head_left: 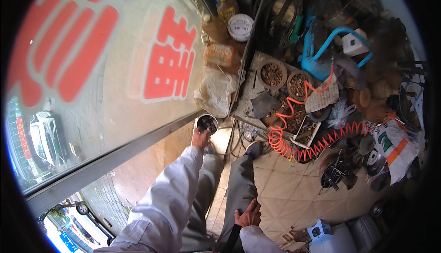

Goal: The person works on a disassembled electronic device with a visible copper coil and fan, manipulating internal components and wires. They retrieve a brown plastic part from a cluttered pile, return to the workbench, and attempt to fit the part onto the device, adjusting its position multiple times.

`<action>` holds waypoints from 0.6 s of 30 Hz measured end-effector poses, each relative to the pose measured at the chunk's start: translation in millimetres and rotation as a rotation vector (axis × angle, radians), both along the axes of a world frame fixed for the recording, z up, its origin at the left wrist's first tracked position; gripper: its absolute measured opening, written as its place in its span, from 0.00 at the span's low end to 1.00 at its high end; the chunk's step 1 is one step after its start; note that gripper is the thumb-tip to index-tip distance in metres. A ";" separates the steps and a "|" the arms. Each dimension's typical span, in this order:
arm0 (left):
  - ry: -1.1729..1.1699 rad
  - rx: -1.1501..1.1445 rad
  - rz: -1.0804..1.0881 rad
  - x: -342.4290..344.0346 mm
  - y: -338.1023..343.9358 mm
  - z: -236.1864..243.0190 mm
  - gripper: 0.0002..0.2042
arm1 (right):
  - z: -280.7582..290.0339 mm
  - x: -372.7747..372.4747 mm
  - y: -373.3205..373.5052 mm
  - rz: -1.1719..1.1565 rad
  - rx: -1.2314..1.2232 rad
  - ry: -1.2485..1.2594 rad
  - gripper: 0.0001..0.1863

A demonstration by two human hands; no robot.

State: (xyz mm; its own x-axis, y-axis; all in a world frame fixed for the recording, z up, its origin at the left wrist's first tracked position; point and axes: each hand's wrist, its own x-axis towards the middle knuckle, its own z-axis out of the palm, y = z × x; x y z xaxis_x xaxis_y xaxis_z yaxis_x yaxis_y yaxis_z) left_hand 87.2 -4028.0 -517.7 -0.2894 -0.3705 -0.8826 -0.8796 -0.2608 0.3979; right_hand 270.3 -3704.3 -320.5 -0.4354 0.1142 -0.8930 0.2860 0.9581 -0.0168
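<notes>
My left hand (200, 139) reaches out to a small white bucket (198, 120) standing on the floor beside the glass wall. Dark pieces (208, 123) lie inside it, too small to name. The fingers go over the near rim into the bucket, and their tips are hidden among the dark contents. Near my right knee, my right hand (249, 214) is closed with its fingers curled. A long black object (232, 238) runs from this hand down toward the lower edge; its kind does not show.
A low board (248, 107) at centre carries bowls of rusty small metal parts (272, 74). A coiled red air hose (285, 148) crosses the floor on the right. Jugs and a white-lidded tub (240, 27) stand at the back. A blue plastic stool (320, 231) is at lower right.
</notes>
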 end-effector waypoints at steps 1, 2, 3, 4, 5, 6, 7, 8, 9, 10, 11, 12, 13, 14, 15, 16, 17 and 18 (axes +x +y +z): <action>0.035 0.003 0.096 -12.6 3.8 -15.1 0.31 | -3.4 -0.4 -1.4 0.019 0.000 0.032 0.55; 0.067 0.035 0.095 -26.4 5.5 -29.0 0.30 | -5.6 -1.7 -2.5 0.046 0.009 0.059 0.55; 0.064 0.072 0.140 -38.6 7.4 -41.5 0.30 | -6.6 -3.4 -3.5 0.078 0.021 0.076 0.54; 0.082 0.064 0.161 -47.8 8.9 -52.1 0.30 | -4.9 -4.8 -3.0 0.064 0.007 0.098 0.51; 0.059 0.063 0.213 -55.8 11.4 -62.1 0.29 | -5.0 -7.5 -3.3 0.046 -0.007 0.105 0.52; 0.035 0.171 0.156 -63.8 6.5 -70.2 0.30 | -4.5 -9.9 -2.5 0.038 -0.018 0.113 0.52; 0.096 0.092 0.243 -65.7 12.1 -77.6 0.28 | -3.7 -12.1 -1.9 0.033 -0.027 0.121 0.52; 0.080 0.123 0.236 -70.5 7.7 -83.7 0.25 | -3.2 -13.6 -2.3 0.017 -0.014 0.087 0.50; 0.077 0.159 0.219 -73.3 6.1 -88.6 0.23 | -3.2 -15.8 -1.8 0.030 -0.012 0.085 0.50; 0.116 0.218 0.168 -75.1 1.6 -91.0 0.17 | -3.4 -17.4 -1.9 0.044 -0.013 0.085 0.50; 0.091 0.217 0.098 -78.0 -2.9 -92.0 0.15 | -2.9 -18.3 -2.7 0.061 -0.021 0.095 0.50; 0.056 0.206 0.035 -80.4 -8.0 -90.5 0.14 | -2.9 -19.3 -3.8 0.062 -0.013 0.080 0.49; 0.029 0.197 -0.018 -84.7 -14.1 -87.2 0.13 | -2.5 -20.1 -4.5 0.067 -0.011 0.079 0.49; 0.113 0.232 0.029 -88.2 -18.6 -81.1 0.10 | -2.9 -21.1 -5.4 0.072 -0.010 0.083 0.49; 0.225 0.242 0.023 -95.9 -25.0 -74.0 0.09 | -3.5 -22.3 -6.1 0.076 -0.012 0.084 0.48; 0.304 0.260 0.010 -106.3 -32.9 -65.0 0.10 | -3.3 -23.1 -6.9 0.080 -0.013 0.084 0.48; 0.381 0.278 -0.003 -117.8 -39.4 -54.5 0.11 | -3.3 -23.9 -7.5 0.089 -0.007 0.077 0.48; 0.436 0.239 0.067 -128.6 -43.0 -42.7 0.11 | -3.4 -24.7 -8.1 0.081 -0.001 0.078 0.48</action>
